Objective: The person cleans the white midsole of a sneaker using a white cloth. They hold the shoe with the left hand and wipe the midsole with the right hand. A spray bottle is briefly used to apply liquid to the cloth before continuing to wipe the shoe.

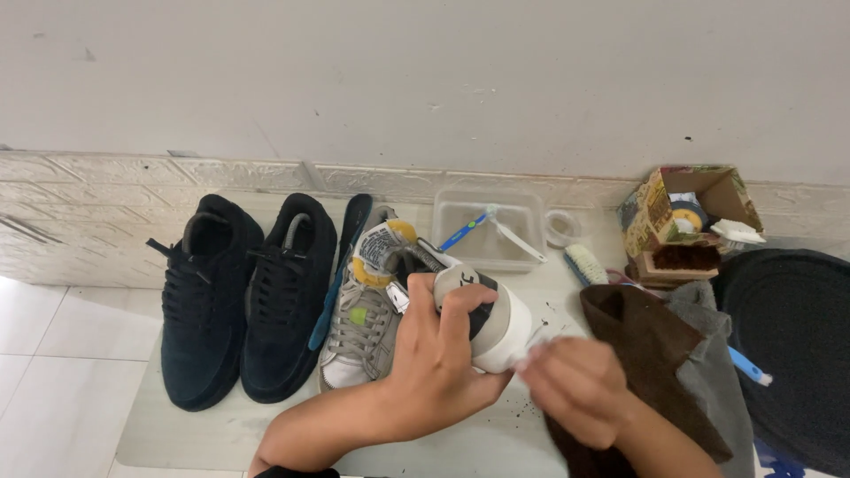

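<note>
My left hand [438, 358] grips a white and grey sneaker [500, 323] by its heel, holding it tilted above a white board. My right hand [580, 389] is closed on a brown cloth [651, 354] and presses near the sneaker's white sole edge. The matching sneaker [363, 332], grey with white laces and a yellow-rimmed insole, lies just left of my left hand.
Two black sneakers [239, 301] stand at the left. A clear tub [491, 230] with toothbrushes sits by the wall. A scrub brush [584, 263], an open cardboard box [686, 221] with brushes, a grey cloth [717, 372] and a black round mat [792, 345] lie to the right.
</note>
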